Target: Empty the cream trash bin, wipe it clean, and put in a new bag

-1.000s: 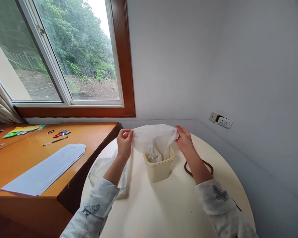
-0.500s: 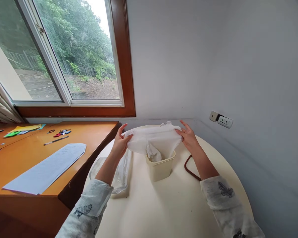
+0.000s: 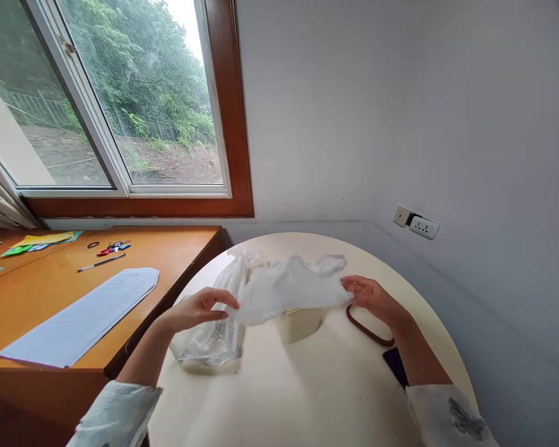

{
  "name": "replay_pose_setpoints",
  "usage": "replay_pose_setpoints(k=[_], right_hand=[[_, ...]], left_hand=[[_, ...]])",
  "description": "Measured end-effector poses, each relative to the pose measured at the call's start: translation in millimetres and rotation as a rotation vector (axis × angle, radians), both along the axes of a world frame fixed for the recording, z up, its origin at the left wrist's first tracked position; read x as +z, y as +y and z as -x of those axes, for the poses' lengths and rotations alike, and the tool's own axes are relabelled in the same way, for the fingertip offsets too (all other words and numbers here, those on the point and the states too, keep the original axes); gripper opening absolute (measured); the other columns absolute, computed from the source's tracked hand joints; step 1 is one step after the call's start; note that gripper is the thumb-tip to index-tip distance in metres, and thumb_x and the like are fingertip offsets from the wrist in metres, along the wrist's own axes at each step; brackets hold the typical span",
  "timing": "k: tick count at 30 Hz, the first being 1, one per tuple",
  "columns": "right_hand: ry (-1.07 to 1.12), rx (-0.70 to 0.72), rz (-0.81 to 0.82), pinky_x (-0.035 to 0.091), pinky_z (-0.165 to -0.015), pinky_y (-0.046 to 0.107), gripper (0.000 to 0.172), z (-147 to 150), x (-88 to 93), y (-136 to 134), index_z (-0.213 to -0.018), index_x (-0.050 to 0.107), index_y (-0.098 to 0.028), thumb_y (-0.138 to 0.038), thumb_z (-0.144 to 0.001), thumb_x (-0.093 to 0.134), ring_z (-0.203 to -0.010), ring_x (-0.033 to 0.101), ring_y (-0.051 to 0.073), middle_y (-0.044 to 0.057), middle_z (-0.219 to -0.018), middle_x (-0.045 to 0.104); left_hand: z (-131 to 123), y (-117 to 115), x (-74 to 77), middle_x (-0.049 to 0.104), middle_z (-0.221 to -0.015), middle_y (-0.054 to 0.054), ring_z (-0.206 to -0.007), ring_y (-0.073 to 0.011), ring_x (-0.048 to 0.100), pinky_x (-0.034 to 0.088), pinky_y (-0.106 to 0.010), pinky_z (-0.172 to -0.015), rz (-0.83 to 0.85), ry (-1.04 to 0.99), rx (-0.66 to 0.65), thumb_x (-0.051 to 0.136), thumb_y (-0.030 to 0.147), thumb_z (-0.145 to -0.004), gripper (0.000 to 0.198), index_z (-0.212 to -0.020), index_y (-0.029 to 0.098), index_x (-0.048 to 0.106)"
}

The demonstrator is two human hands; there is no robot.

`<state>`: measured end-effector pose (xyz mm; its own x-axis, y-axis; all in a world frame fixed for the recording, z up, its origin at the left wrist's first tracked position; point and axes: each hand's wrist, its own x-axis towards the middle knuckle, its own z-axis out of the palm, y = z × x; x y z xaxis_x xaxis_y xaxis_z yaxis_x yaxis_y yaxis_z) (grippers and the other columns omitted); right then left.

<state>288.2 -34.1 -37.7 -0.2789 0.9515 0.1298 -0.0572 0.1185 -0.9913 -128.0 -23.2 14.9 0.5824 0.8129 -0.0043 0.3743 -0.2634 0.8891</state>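
Observation:
A thin white plastic bag (image 3: pixel 293 285) is stretched between my hands, over a small cream ribbed bin (image 3: pixel 302 326) on the round table. The bag hides the bin's rim and most of its upper part. My left hand (image 3: pixel 200 309) pinches the bag's left corner between thumb and fingers. At the right end, my right hand (image 3: pixel 372 299) has its fingertips on the bag's edge, thumb partly hidden. Beneath and beside my left hand lies a crumpled clear plastic bag (image 3: pixel 214 341).
The round cream table (image 3: pixel 307 397) carries a brown loop (image 3: pixel 370 329) and a dark flat item (image 3: pixel 395 366) near my right wrist. On the wooden desk (image 3: pixel 186 254) are paper sheets (image 3: pixel 84 316), a pen (image 3: pixel 101 262), small keys-like items (image 3: pixel 114 248) and coloured papers (image 3: pixel 41 242).
Both hands have come lower and spread wider apart, bringing the white bag down across the bin. The bin's opening, seen before, is now covered. The dark flat item has come into view.

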Motion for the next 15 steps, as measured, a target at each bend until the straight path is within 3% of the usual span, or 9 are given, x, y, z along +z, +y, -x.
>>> replay_pose_setpoints(k=[3,6,8,10,12,14,15], right_hand=[[-0.146,-0.026,0.006,0.043,-0.079,0.038,0.031,-9,-4.6,-7,-0.096,0.066,-0.023,-0.033,-0.067,0.069,-0.094,0.056,0.025,0.009,-0.096,0.064],[-0.104,-0.345,-0.123,0.039,-0.089,0.04,0.022,-6,7.7,-3,-0.086,0.065,-0.022,-0.039,-0.071,0.064,-0.096,0.055,0.024,0.008,-0.095,0.063],[-0.075,-0.506,-0.252,0.039,-0.09,0.039,0.023,4,25.2,-1,-0.087,0.062,-0.023,-0.042,-0.075,0.059,-0.097,0.054,0.022,0.006,-0.095,0.062],[-0.165,-0.497,-0.369,0.039,-0.09,0.038,0.028,20,46.6,-3,-0.099,0.059,-0.025,-0.044,-0.079,0.054,-0.103,0.052,0.021,0.006,-0.104,0.059],[-0.408,-0.386,-0.441,0.037,-0.093,0.039,0.042,37,66.5,-8,-0.116,0.051,-0.03,-0.045,-0.077,0.055,-0.112,0.046,0.022,0.005,-0.12,0.052],[-0.642,-0.304,-0.46,0.033,-0.095,0.041,0.053,52,80.2,-14,-0.122,0.046,-0.034,-0.045,-0.072,0.061,-0.116,0.042,0.023,0.002,-0.126,0.049],[-0.718,-0.276,-0.448,0.034,-0.094,0.041,0.051,57,84.3,-17,-0.12,0.048,-0.035,-0.043,-0.071,0.062,-0.113,0.044,0.023,0.001,-0.123,0.05]], left_hand=[[9,-4,10.1,0.068,-0.097,-0.006,-0.097,-0.0258,0.059,0.046,-0.035,-0.085,-0.045,0.136,0.002,0.07,0.024,-0.065,0.024,-0.089,0.028,0.07],[-2,-3,26.3,0.068,-0.095,-0.006,-0.093,-0.0243,0.061,0.048,-0.037,-0.085,-0.217,0.058,0.162,0.067,0.033,-0.069,0.02,-0.087,0.024,0.069],[-25,-1,40.3,0.063,-0.107,-0.007,-0.099,-0.0229,0.059,0.046,-0.038,-0.089,-0.321,0.013,0.196,0.061,0.038,-0.074,0.03,-0.101,0.023,0.064],[-55,0,53.1,0.05,-0.128,-0.006,-0.115,-0.0233,0.047,0.036,-0.042,-0.1,-0.478,0.101,0.158,0.063,0.042,-0.073,0.054,-0.123,0.027,0.048],[-87,3,60.8,0.032,-0.141,-0.007,-0.128,-0.0268,0.03,0.028,-0.045,-0.105,-0.591,0.254,0.051,0.069,0.047,-0.064,0.082,-0.134,0.029,0.03],[-113,8,61.5,0.027,-0.143,-0.011,-0.131,-0.0317,0.022,0.022,-0.052,-0.105,-0.686,0.393,-0.05,0.073,0.05,-0.057,0.089,-0.132,0.026,0.033],[-123,9,59.8,0.03,-0.141,-0.012,-0.13,-0.0334,0.022,0.019,-0.055,-0.105,-0.722,0.461,-0.088,0.073,0.049,-0.057,0.078,-0.124,0.023,0.043]])
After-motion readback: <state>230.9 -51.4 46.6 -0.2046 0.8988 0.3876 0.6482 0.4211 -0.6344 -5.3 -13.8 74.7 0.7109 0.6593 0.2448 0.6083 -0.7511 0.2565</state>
